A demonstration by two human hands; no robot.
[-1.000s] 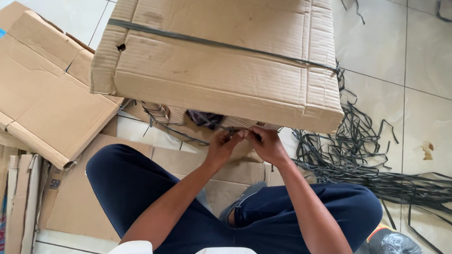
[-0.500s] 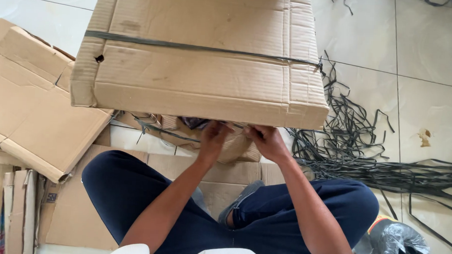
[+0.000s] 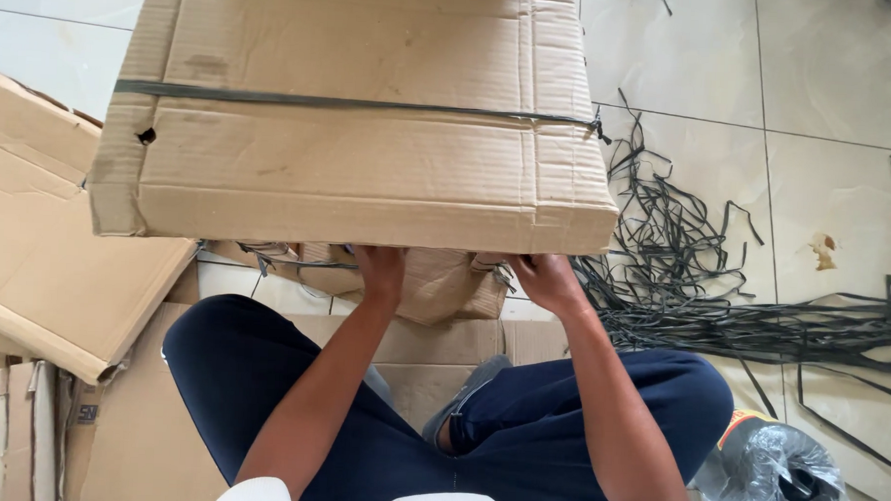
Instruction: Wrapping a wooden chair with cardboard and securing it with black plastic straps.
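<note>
Grip unseen, fingers of your left hand (image 3: 381, 270) and right hand (image 3: 546, 280) hidden beneath the cardboard bundle (image 3: 356, 119) at mid-frame: keep its black strap (image 3: 352, 103) taut.

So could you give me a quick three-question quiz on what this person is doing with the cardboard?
1. True or false: a dark strap runs across the cardboard bundle.
2. Where are the left hand and right hand? A: under the bundle's near edge. B: on the floor tiles.
3. What lies on the tiled floor to the right?

Key: 1 true. 2 A. 3 A tangle of loose dark straps.
</note>
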